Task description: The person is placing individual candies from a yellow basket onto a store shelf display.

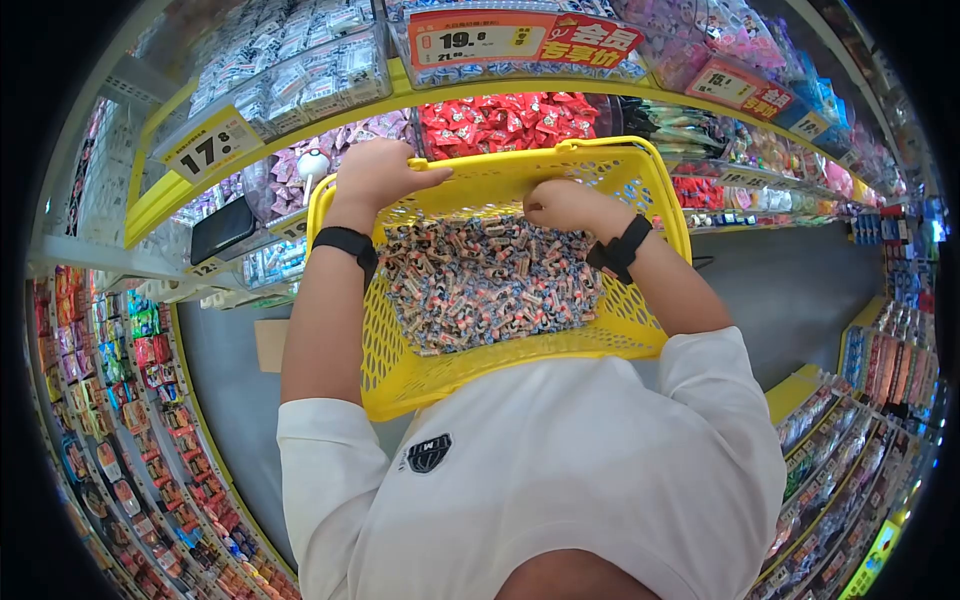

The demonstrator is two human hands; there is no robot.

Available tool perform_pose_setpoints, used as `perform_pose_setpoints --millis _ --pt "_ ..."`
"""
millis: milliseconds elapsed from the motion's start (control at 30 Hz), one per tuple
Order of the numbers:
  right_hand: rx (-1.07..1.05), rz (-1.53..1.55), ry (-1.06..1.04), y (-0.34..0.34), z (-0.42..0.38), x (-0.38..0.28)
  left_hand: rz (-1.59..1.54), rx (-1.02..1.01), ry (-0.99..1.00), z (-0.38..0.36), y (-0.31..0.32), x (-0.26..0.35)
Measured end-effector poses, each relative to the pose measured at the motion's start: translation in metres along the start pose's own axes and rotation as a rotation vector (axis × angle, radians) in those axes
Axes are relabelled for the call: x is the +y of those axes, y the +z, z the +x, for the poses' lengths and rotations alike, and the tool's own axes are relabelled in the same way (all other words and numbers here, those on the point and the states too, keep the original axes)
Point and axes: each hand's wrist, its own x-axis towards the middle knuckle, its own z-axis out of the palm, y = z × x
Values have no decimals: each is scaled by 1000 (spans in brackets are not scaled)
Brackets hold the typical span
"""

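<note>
A yellow shopping basket (500,172) with perforated walls is tilted toward my body. Inside it lies a thick layer of small wrapped candies (490,285). At the basket's far left corner, my left hand (385,178) is closed over the rim, its thumb stretched along the top edge and its other fingers mostly hidden. My right hand (575,207) is inside the basket above the candies, near the far wall. Its fingers are curled together, and whatever they hold, if anything, cannot be made out.
Shelves ahead hold a bin of red-wrapped candies (510,122) behind the basket. A black phone (223,230) rests on the shelf edge at left, near a red-and-white ball (314,163). Price signs (525,40) hang above. Packed snack shelves (150,400) line the left; grey floor lies below.
</note>
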Motion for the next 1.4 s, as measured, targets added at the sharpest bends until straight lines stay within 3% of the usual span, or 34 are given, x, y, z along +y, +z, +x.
perform_pose_setpoints --millis 233,433,533,633,833,1033,1133,1333,1400 --pt "-157 -274 33 34 8 34 1 -12 -7 0 -2 0" --pt "-179 -370 119 62 17 49 -6 -2 -4 0 0 -1" --pt "-41 -469 30 71 6 45 -2 -9 -2 0 -1 -1" --pt "-90 -557 24 64 2 36 8 -30 -9 1 -2 1" --pt "-41 -455 2 40 -1 17 11 -27 -9 1 1 -1" --pt "52 -154 -80 -9 -11 -26 16 -13 -12 0 -1 0" --pt "73 87 -4 -46 -24 -57 15 -19 -14 1 1 -1" --pt "386 254 -321 -118 -54 -83 -4 -28 -24 -1 -3 1" --pt "622 316 -461 -135 -58 -87 -6 -31 -26 0 -4 2"
